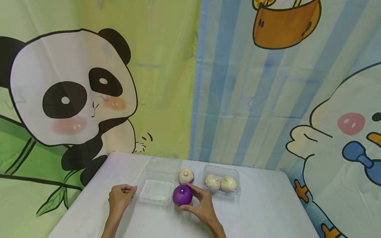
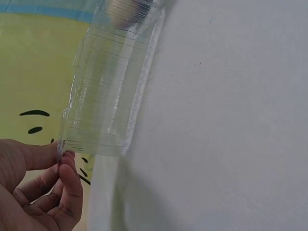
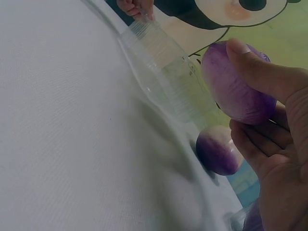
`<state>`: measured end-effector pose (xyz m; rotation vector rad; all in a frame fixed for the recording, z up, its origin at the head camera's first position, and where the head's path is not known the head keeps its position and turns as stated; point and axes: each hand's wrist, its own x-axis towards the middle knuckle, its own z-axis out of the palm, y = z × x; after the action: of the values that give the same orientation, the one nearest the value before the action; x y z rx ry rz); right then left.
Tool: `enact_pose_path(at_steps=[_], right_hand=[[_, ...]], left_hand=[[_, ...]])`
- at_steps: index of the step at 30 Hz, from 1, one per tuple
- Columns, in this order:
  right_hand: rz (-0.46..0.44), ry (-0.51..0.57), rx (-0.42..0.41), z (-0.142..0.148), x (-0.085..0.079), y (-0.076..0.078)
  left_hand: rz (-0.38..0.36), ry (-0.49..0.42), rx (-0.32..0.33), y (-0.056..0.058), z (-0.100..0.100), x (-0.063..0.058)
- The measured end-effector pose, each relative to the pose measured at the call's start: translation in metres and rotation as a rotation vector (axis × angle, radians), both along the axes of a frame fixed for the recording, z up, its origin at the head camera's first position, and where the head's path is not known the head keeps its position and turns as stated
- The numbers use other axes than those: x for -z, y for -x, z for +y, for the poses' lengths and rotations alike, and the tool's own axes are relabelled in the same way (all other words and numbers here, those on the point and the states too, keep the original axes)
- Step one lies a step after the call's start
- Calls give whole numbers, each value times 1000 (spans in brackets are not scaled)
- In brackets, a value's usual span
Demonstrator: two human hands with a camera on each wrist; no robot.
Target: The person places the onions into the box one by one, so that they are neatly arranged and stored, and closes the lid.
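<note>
My right hand (image 1: pixel 203 205) holds a round purple turnip (image 1: pixel 182 195) between thumb and fingers, raised beside the right edge of an open clear plastic box (image 1: pixel 156 191). Seen from the right wrist, this turnip (image 3: pixel 236 89) is paler on one side. My left hand (image 2: pixel 41 187) pinches the near left corner of the box's rim (image 2: pixel 62 147) between thumb and fingertips. The box has nothing in it, and its lid (image 1: pixel 164 164) is folded back behind it. Just beyond the held turnip, a second turnip (image 1: pixel 186 175), cream on top and purple below, sits on the table.
To the right stands another clear plastic box (image 1: pixel 221 169) with two pale turnips (image 1: pixel 228 183) inside. The table wears a white cloth (image 1: pixel 262 211). Behind it hangs a printed curtain (image 1: pixel 166 82) with a panda on the left and a white bird on the right.
</note>
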<state>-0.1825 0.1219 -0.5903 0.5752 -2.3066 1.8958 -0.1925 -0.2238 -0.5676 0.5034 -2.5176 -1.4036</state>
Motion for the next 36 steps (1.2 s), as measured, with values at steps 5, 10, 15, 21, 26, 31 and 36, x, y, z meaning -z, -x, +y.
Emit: enact_pose_path(at_steps=[5, 10, 15, 21, 26, 31, 36], right_hand=[[-26, 20, -26, -2, -6, 0], [-24, 19, -35, -5, -8, -1], [1, 16, -45, -7, -8, 2], [74, -7, -77, -8, -8, 6], [104, -18, -100, -9, -11, 11], [79, -25, -86, -12, -15, 13], [91, -25, -79, -16, -13, 16]], left_hand=[[0, -1, -6, 0, 1, -1], [3, -4, 4, 0, 1, -1], [14, -4, 14, 0, 0, 0], [17, -9, 10, 0, -1, 1], [7, -16, 6, 1, -1, 0], [-2, -26, 4, 2, 1, 0], [-1, -23, -1, 1, 1, 0]])
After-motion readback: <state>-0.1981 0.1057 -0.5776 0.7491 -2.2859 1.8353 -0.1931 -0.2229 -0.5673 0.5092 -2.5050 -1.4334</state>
